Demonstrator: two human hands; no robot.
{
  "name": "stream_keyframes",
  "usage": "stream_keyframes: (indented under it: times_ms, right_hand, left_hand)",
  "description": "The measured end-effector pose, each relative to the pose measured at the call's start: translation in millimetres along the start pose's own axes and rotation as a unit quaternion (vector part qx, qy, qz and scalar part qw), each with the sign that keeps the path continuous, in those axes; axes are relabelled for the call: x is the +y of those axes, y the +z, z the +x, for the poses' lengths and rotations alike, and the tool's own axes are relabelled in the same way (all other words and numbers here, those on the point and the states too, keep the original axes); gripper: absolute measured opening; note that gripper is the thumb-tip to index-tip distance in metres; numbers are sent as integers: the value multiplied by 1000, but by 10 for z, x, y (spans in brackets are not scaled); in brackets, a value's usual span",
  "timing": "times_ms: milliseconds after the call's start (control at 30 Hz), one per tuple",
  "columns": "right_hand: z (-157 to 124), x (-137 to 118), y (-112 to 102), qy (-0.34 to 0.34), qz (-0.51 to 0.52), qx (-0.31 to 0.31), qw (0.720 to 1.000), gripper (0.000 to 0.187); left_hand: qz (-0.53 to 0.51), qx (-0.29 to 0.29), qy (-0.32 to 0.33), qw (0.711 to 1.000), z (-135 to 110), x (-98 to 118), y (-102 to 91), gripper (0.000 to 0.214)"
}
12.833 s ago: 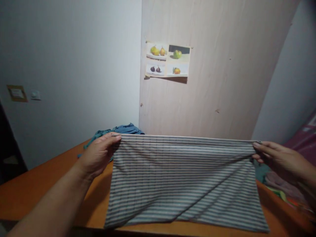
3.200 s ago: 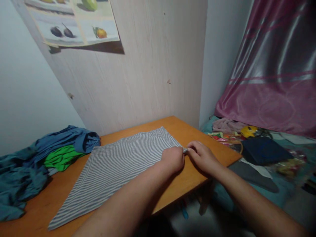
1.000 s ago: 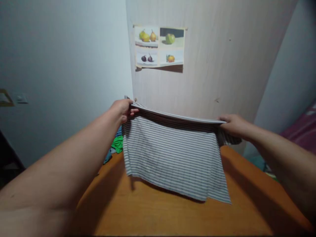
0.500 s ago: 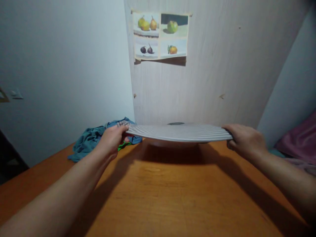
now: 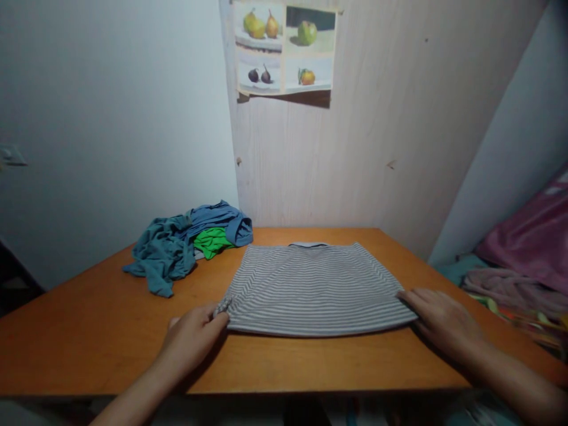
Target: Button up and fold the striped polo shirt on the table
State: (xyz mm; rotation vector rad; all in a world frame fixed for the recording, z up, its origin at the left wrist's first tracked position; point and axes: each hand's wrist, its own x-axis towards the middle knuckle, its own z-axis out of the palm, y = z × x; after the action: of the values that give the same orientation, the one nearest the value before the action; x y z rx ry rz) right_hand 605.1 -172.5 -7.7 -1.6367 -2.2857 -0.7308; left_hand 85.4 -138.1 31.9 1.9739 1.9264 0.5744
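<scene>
A grey-and-white striped shirt (image 5: 315,284) lies spread over the wooden table, its dark-edged neckline at the far end and its near hem pulled straight. At the near left corner my left hand (image 5: 197,334) is closed on the cloth, which bunches up at the fingers. My right hand (image 5: 437,313) grips the near right corner, with the thumb side hidden under the palm. The fabric between the two hands looks taut, with faint creases running toward the neckline.
Crumpled clothes lie at the back left of the table (image 5: 275,367): a teal garment (image 5: 164,248), a blue one (image 5: 213,219) and a green one (image 5: 213,241). Pink fabric (image 5: 528,231) is heaped at the right. Fruit pictures (image 5: 284,50) hang on the back wall.
Both hands have come down and toward me with the striped shirt. It was held up almost level in the air and now rests on the table. The view has tilted downward.
</scene>
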Motion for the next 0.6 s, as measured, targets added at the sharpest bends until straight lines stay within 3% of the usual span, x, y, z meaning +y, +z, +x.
stream_keyframes:
  times_ms: [167,600]
  right_hand:
    - [-154,-30,-118,22,-8,-22,999,27]
    - [-619,176,-70,67,66,-58,994,33]
  left_hand:
    - [59,-15,1,998,-88,-27,-44,38]
    - [88,-42,1,995,-186,-213,-47,33]
